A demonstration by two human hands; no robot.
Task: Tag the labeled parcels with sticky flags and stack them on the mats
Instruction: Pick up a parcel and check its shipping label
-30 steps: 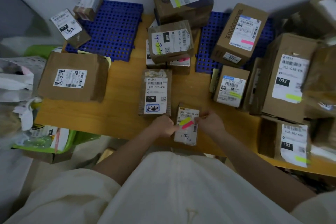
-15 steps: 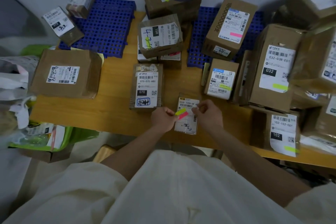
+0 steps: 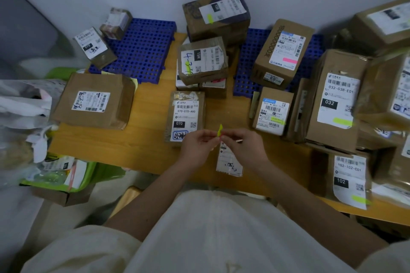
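Note:
Between my fingertips a yellow-green sticky flag (image 3: 219, 130) stands up, with a trace of pink just below it. My left hand (image 3: 198, 145) pinches the flag strip from the left, and my right hand (image 3: 243, 147) pinches the yellow flag from the right. Both hands hover over a small flat parcel (image 3: 228, 163) with a white label near the table's front edge. The brown parcel marked 070 (image 3: 185, 116) lies just left of my hands, with no flag visible on it. Two blue perforated mats (image 3: 142, 49) (image 3: 247, 68) lie at the back.
A large flat parcel (image 3: 95, 99) lies at the left. Flagged boxes fill the right side, among them parcel 032 (image 3: 335, 99) and parcel 102 (image 3: 349, 180). Stacked boxes (image 3: 203, 62) stand between the mats. Bags and a green bin (image 3: 57, 175) sit beyond the table's left end.
The yellow flag, which lay flat over the small parcel with the pink one, now stands upright between my fingertips. Both hands have lifted a little off the parcel.

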